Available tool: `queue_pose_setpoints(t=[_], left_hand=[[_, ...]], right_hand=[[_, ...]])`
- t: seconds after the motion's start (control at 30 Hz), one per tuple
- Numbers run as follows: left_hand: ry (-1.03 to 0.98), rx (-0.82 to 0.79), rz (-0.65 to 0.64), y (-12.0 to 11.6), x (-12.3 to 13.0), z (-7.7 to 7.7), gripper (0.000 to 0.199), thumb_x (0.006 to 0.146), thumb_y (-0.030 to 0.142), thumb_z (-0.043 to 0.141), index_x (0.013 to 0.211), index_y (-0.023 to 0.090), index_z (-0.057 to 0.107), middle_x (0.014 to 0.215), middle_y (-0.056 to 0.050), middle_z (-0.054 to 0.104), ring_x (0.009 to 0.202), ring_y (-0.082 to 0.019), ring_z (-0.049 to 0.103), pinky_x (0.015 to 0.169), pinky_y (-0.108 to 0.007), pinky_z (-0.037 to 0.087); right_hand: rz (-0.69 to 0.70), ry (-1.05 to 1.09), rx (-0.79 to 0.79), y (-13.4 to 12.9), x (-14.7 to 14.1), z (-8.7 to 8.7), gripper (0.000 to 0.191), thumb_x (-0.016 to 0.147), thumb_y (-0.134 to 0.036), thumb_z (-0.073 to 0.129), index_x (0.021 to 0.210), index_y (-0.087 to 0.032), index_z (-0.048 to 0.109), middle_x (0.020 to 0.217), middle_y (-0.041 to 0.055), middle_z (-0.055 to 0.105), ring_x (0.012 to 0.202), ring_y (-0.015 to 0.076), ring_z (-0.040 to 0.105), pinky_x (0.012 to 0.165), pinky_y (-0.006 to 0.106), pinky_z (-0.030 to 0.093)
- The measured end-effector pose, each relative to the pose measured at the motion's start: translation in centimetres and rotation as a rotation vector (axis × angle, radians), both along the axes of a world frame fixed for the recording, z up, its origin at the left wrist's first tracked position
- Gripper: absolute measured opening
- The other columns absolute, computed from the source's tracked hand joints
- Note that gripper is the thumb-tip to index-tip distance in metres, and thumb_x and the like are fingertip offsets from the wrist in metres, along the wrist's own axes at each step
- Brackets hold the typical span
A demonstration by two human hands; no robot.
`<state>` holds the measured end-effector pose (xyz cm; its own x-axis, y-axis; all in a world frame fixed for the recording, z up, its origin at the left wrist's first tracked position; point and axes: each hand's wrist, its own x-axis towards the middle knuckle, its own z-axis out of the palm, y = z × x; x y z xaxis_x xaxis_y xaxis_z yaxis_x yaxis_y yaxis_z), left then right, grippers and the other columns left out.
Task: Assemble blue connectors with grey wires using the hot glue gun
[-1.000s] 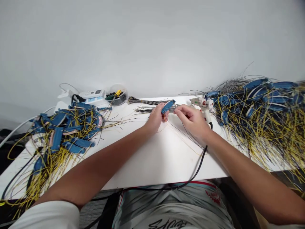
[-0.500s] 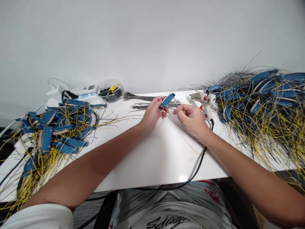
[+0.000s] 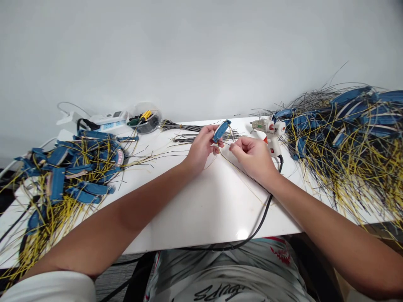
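Between the thumb and fingers of my left hand (image 3: 203,147) is a blue curved piece (image 3: 222,130) with thin wires coming off it, held tilted above the table. Close to its right side, my right hand (image 3: 252,153) pinches a thin dark wire (image 3: 228,144) with thumb and forefinger. Yellow and black wires trail from the piece down toward my right wrist. Behind my hands lie bundles of cut black wires (image 3: 185,127).
A hot glue gun (image 3: 273,138) with a black cord (image 3: 262,218) stands right of my right hand. Piles of wired blue pieces lie left (image 3: 56,184) and right (image 3: 355,113). At the back left are a power strip (image 3: 111,122) and a round tub (image 3: 153,123) holding yellow-handled tools.
The blue piece has turned slightly more upright in my left hand. My hands have hardly moved, and the camera view has shifted a little.
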<state>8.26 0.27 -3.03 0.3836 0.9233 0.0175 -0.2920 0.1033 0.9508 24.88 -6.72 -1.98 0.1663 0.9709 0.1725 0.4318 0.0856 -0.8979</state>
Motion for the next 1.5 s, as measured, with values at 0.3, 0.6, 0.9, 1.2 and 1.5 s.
queue_pose_setpoints(t=[0.3, 0.6, 0.9, 1.2, 1.5], left_hand=[[0.020, 0.056, -0.030, -0.1, 0.0, -0.3, 0.019, 0.101, 0.030, 0.054, 0.116, 0.021, 0.061, 0.091, -0.003, 0.063, 0.084, -0.015, 0.062, 0.061, -0.023, 0.047], [0.071, 0.119, -0.083, -0.2, -0.1, -0.3, 0.024, 0.102, 0.035, 0.055, 0.121, 0.021, 0.059, 0.096, -0.005, 0.068, 0.086, -0.016, 0.064, 0.064, -0.024, 0.048], [0.099, 0.160, -0.116, -0.4, 0.0, -0.2, 0.028, 0.104, 0.038, 0.054, 0.127, 0.023, 0.057, 0.095, -0.004, 0.067, 0.088, -0.016, 0.062, 0.065, -0.023, 0.046], [0.097, 0.181, -0.129, -0.4, 0.0, -0.2, 0.027, 0.105, 0.040, 0.055, 0.127, 0.023, 0.056, 0.100, -0.005, 0.066, 0.089, -0.015, 0.061, 0.065, -0.023, 0.046], [0.143, 0.228, -0.092, 0.1, 0.1, -1.0, 0.024, 0.097, 0.043, 0.071, 0.099, 0.020, 0.063, 0.087, 0.000, 0.064, 0.068, -0.009, 0.053, 0.063, -0.022, 0.046]], right_hand=[[0.034, -0.096, 0.052, -0.3, -0.5, 0.2, 0.032, 0.090, -0.033, 0.068, 0.066, -0.023, 0.050, 0.058, -0.0039, 0.045, 0.056, 0.0128, 0.039, 0.056, 0.031, 0.027], [0.112, -0.148, 0.059, -0.2, -0.3, 0.1, 0.037, 0.097, -0.037, 0.063, 0.069, -0.023, 0.045, 0.062, -0.0032, 0.047, 0.058, 0.0130, 0.039, 0.058, 0.031, 0.028], [0.069, -0.148, 0.051, -0.2, -0.5, 0.2, 0.032, 0.085, -0.025, 0.065, 0.064, -0.023, 0.041, 0.058, -0.0052, 0.043, 0.057, 0.0113, 0.037, 0.057, 0.030, 0.026], [0.099, -0.152, 0.065, 0.0, -0.1, 0.1, 0.033, 0.092, -0.029, 0.065, 0.068, -0.022, 0.044, 0.062, -0.0046, 0.046, 0.059, 0.0117, 0.039, 0.058, 0.030, 0.029], [0.075, -0.204, 0.082, 0.5, 0.5, -0.4, 0.043, 0.100, -0.041, 0.063, 0.066, -0.021, 0.047, 0.060, -0.0039, 0.044, 0.058, 0.0121, 0.037, 0.057, 0.031, 0.027]])
